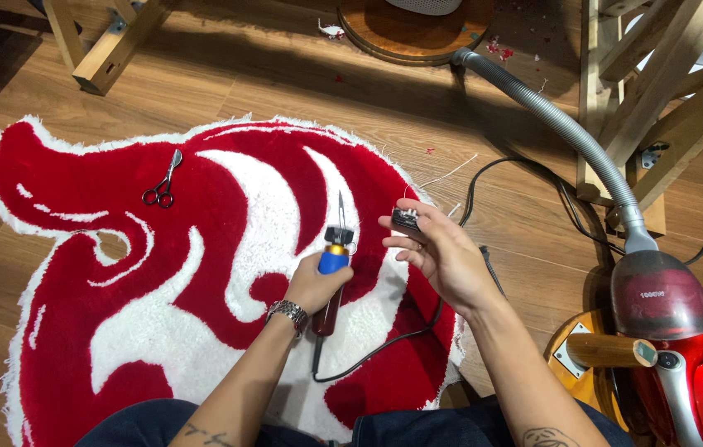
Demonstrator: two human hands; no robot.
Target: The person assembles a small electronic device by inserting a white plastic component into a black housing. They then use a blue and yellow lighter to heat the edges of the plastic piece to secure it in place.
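Over the red-and-white rug [202, 273], the left hand [316, 285] grips a corded trimmer [335, 265] by its stiff, light-looking handle while the right hand [442, 257] pinches a small black box [406, 220].

Red-and-white swirled rug [202, 273] — blue-handled tool [334, 263], red vacuum [682, 348]

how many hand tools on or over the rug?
2. Scissors lie on the rug, upper left. A corded tool with a blue grip is in the left hand. The right hand's small black part isn't counted.
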